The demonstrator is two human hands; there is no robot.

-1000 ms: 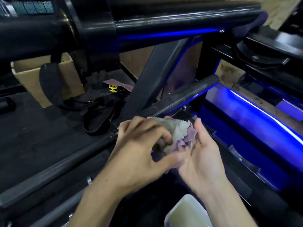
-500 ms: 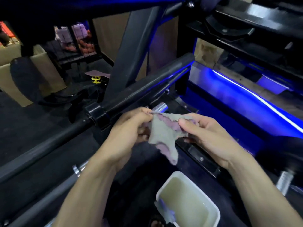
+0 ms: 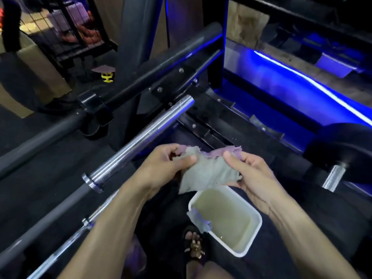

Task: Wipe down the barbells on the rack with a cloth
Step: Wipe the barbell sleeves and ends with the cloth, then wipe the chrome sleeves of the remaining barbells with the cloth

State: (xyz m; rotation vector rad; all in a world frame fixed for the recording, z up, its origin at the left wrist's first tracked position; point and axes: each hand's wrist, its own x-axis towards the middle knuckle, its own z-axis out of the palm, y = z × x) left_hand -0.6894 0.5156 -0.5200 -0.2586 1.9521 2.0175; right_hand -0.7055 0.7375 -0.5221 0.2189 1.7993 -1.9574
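A grey and purple cloth (image 3: 209, 172) is stretched between both hands at the centre of the view. My left hand (image 3: 161, 168) pinches its left edge and my right hand (image 3: 249, 174) pinches its right edge. A chrome barbell sleeve (image 3: 141, 141) runs diagonally just left of my left hand, ending at a collar (image 3: 91, 182). A black barbell (image 3: 124, 91) lies on the rack higher up. A thinner chrome bar (image 3: 66, 244) crosses the lower left. Neither hand touches a bar.
Below the cloth, a white tub (image 3: 255, 232) of cloudy liquid sits on the floor with a second rag (image 3: 198, 220) over its rim. My sandalled foot (image 3: 194, 244) is beside it. Blue-lit rack frame (image 3: 281, 73) and a dumbbell (image 3: 342, 154) stand right.
The cloth was bunched in my hands; now it is spread open between them. The view has tilted down, bringing the chrome sleeve, tub and foot into sight.
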